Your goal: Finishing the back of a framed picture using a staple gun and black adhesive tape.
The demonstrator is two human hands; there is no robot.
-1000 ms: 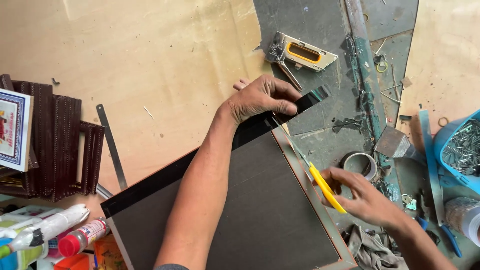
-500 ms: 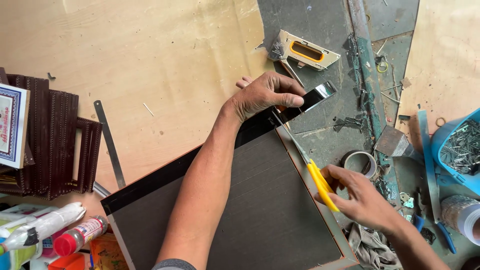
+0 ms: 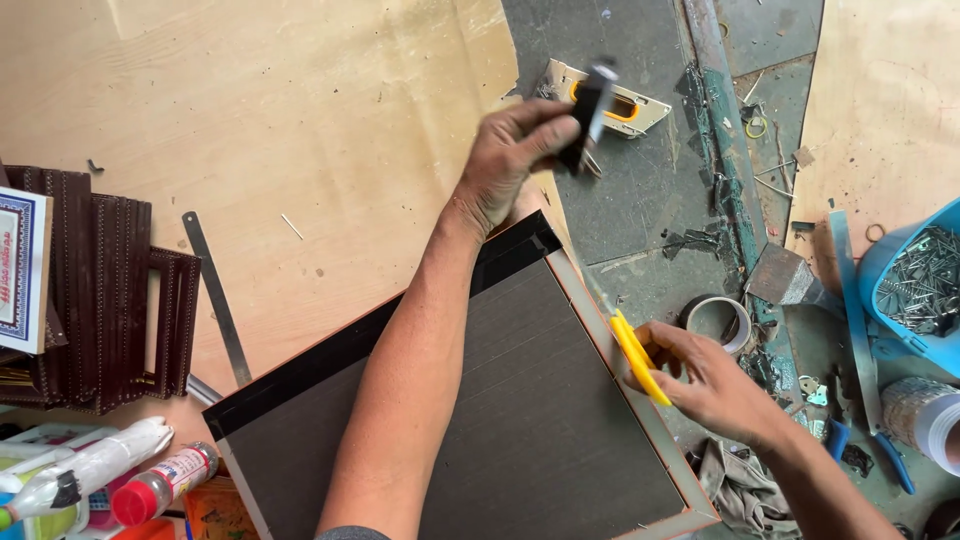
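Head view: I judge trimming the tape edging is the step in hand. My left hand [image 3: 515, 160] pinches a cut black tape strip [image 3: 590, 115] at 12 o'clock; my right hand [image 3: 705, 385] grips the yellow utility knife [image 3: 638, 357] against the dark panel [image 3: 500, 420] at 3; next, discard it

I have one view only, from the camera on the head, looking almost straight down onto the bench [image 3: 300, 110]. It sits close, about arm's reach above the work, so both forearms run up from the lower edge and the hands fall in the middle of the frame. It takes in the dark board [image 3: 520, 420] at lower centre, the stacked frames [image 3: 100, 290] at the left edge and a blue tub [image 3: 915, 290] at the right.
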